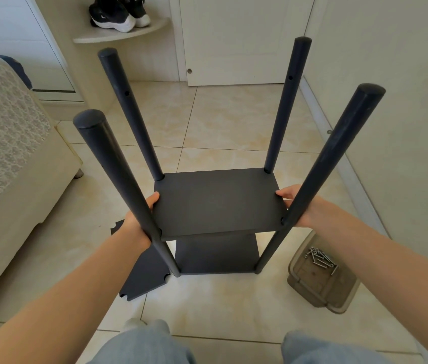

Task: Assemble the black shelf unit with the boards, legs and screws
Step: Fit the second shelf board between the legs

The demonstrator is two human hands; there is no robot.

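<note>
Grip half hidden

Screws (pixel 322 260) lie in a tray (pixel 310 295) at my right. Left hand (pixel 139 219) and right hand (pixel 294 203) pinch the upper board (pixel 215 203) by its side edges, thumbs on top. I can't see the fingers beneath, and the near legs (pixel 118 174) cross both hands. Lower board (pixel 215 258) is mostly covered.

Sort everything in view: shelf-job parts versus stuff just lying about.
Job: legs, held board, lower board, spare board, screws, tray.
Lying about: shoes, bed, door.
</note>
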